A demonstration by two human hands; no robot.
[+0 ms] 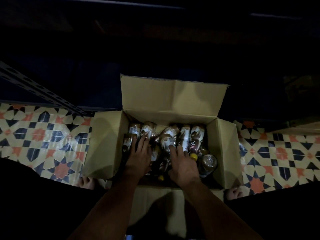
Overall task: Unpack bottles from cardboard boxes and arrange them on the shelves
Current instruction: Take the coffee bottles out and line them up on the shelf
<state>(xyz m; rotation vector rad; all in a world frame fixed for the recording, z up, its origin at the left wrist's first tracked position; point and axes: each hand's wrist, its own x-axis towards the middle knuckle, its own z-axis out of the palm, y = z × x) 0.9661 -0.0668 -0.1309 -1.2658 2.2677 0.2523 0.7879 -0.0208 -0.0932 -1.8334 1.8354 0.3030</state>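
An open cardboard box (223, 149) sits on the patterned floor in front of me, all flaps folded out. Several brown bottles with white-and-brown labels and yellow caps (196, 141) lie on their sides inside it. My left hand (138, 158) reaches into the box's left part, fingers spread over a dark bottle (128, 142) at the left wall. My right hand (183, 163) is in the middle, fingers wrapping a labelled bottle (167, 141). One bottle (208, 162) at the right points its clear base upward. The lighting is dim, so the grips are hard to judge.
A grey perforated shelf upright (34, 89) slants in at the left, and the dark shelving (155, 49) lies beyond the box. The floor (45, 135) has orange, navy and cream star tiles. My bare toes (85, 182) show beside the box's near corners.
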